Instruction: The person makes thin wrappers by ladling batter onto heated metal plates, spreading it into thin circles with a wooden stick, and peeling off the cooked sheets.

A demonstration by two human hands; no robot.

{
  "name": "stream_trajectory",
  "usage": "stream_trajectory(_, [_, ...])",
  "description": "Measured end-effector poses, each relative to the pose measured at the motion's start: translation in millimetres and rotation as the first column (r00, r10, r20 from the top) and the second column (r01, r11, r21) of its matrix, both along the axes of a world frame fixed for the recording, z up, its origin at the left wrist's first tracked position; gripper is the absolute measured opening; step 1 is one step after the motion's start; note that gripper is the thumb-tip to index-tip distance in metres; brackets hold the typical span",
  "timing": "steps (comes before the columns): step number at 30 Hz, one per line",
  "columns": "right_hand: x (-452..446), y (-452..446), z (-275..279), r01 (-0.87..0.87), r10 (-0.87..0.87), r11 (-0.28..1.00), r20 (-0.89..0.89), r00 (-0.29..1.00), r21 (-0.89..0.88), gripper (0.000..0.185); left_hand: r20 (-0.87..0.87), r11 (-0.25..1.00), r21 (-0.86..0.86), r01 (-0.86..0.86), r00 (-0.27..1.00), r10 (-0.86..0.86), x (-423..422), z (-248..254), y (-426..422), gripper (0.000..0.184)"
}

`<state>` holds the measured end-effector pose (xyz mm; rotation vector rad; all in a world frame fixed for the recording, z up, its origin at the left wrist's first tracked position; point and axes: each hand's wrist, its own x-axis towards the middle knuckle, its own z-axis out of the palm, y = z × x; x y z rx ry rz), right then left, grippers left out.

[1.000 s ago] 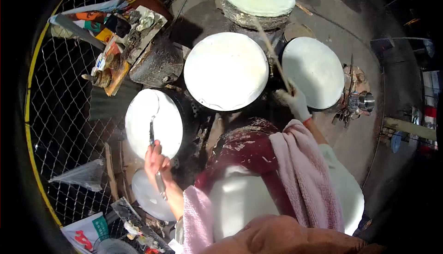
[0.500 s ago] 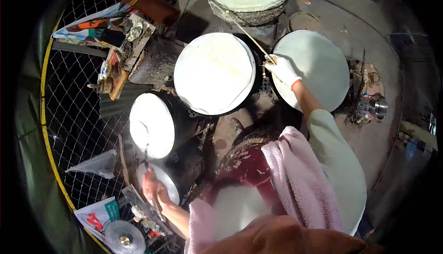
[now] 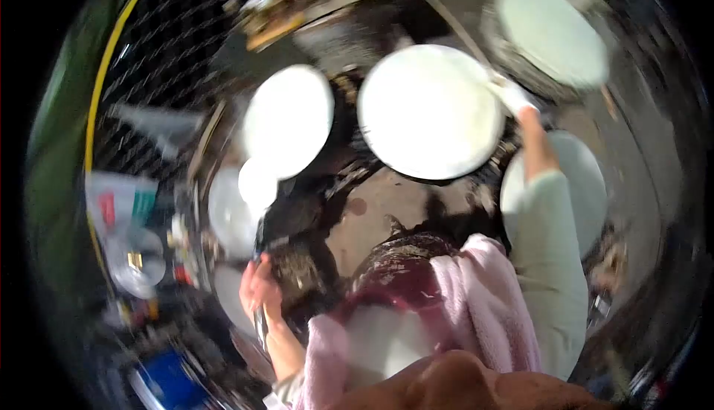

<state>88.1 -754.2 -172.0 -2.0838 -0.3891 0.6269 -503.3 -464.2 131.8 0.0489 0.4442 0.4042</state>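
Observation:
My left hand is closed around the dark handle of a ladle. The ladle's round white head overlaps the lower edge of the left round white surface. A white glove covers my right hand, which grips a long thin stick pointing away to the upper left. That hand is at the right edge of the middle round white surface. Motion blur hides the details of the fingers and of what lies on the round surfaces.
A paler round surface stands at the left and another lies under my right forearm. At the back right is a thick round drum-like stand with a pale top. Wire mesh runs along the left, with a blue object below.
The view has turned left, so the round surfaces appear farther right. The ladle's white head now shows near the left surface. My right hand has moved with the stick to the middle surface's edge.

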Motion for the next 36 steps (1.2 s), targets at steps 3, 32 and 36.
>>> stream_trajectory(3, [14,11,-12,-0.048,0.060,0.986,-0.068,0.996,0.161,0.052,-0.112,0.992,0.019,-0.125,0.986,0.126,-4,8,-15,0.042])
stream_trajectory(32, [-214,20,-31,0.724,-0.716,0.688,-0.115,0.688,0.046,0.057,-0.217,0.939,0.263,-0.222,0.935,0.281,-204,-44,-51,0.035])
stream_trajectory(36, [-247,48,-66,0.860,-0.858,0.510,-0.068,0.509,0.011,0.065,-0.175,0.928,0.237,-0.288,0.927,0.333,-255,-50,-55,0.038])
